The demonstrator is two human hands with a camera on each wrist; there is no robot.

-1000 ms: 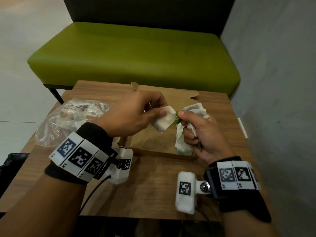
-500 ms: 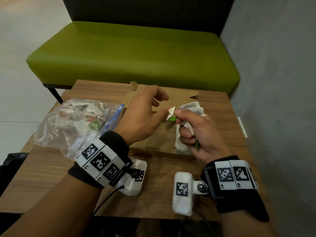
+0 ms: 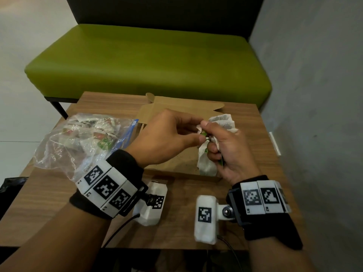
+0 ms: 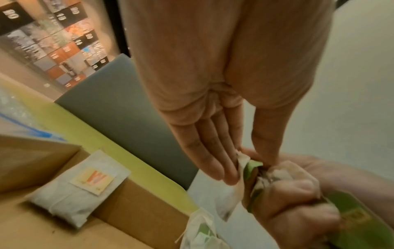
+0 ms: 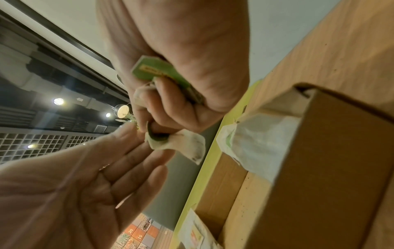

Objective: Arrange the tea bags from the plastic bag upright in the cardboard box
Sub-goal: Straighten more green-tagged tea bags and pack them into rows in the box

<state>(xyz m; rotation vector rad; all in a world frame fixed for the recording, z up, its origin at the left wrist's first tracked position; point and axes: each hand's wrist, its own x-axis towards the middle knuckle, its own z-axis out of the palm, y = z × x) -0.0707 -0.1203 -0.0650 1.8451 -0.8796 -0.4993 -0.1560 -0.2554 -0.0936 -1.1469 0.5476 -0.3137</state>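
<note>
My right hand (image 3: 211, 142) grips a bunch of white tea bags (image 3: 223, 122) with green tags over the right side of the open cardboard box (image 3: 176, 161). My left hand (image 3: 198, 132) meets it from the left and pinches the corner of one tea bag (image 4: 242, 161) between thumb and straight fingers. In the right wrist view that tea bag (image 5: 179, 144) sticks out under my curled fingers. Another tea bag (image 5: 255, 143) leans upright in the box's corner. One with an orange tag (image 4: 78, 190) lies flat on the box floor. The clear plastic bag (image 3: 78, 142) of tea bags lies left of the box.
The box stands on a small wooden table (image 3: 176, 222), its lid (image 3: 176, 107) folded back toward a green bench (image 3: 147, 61). A grey wall (image 3: 314, 95) runs close along the right. A white strip (image 3: 274, 143) lies at the table's right edge.
A second ago my left hand held a white tea bag out to the right hand. That bag now sits in the right hand's bunch, and my left fingers have closed on its corner.
</note>
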